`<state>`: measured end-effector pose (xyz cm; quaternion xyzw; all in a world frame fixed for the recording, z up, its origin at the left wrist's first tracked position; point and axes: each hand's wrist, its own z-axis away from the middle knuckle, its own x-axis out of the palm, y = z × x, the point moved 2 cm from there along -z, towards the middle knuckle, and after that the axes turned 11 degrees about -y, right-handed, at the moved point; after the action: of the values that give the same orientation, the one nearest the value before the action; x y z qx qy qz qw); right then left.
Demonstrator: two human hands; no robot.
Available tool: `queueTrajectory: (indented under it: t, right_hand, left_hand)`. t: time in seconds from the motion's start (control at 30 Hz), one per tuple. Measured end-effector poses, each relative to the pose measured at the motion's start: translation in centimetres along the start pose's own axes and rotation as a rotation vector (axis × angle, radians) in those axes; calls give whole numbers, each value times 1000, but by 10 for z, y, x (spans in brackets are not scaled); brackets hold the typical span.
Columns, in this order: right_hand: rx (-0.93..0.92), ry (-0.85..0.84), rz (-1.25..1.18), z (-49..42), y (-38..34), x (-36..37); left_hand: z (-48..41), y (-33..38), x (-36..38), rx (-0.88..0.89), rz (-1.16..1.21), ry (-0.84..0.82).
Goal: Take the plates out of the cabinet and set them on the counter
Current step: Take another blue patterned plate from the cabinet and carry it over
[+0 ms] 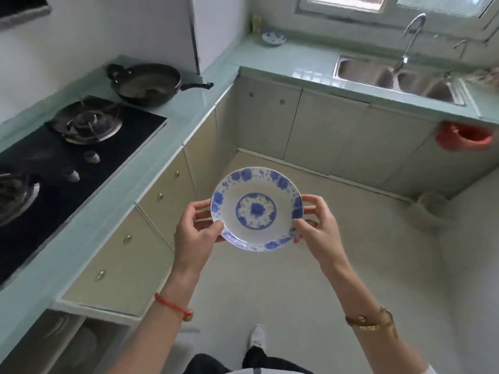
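A white plate with a blue flower pattern (256,209) is held level in the air above the floor, in front of me. My left hand (193,233) grips its left rim and my right hand (317,225) grips its right rim. At the bottom left an open cabinet (70,344) under the pale green counter (89,228) shows dim round shapes inside, too dark to make out. A second blue-patterned dish (273,38) rests on the counter in the far corner.
A black gas hob (67,155) fills the left counter, with a dark pan (147,83) behind it. A double steel sink (397,76) with a tap lies at the right, a red bag (463,136) hanging below it. A pale bucket (429,209) stands on the floor.
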<state>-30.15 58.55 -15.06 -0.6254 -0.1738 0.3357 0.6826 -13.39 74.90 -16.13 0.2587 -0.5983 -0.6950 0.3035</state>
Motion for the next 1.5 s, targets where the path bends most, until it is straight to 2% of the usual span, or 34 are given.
queueTrajectory:
  t: [0.43, 0.93, 1.27, 1.5]
  right_hand:
    - [40, 141, -9, -178, -4, -102]
    - [15, 280, -112, -487, -56, -176]
    - [23, 254, -58, -690, -60, -248]
    - [22, 172, -31, -858, -80, -304]
  left_hand:
    - [-206, 21, 122, 2, -48, -138]
    - [-542, 100, 224, 64, -83, -287]
    - [-731, 114, 309, 27, -50, -260]
    - [-874, 138, 370, -14, -27, -196]
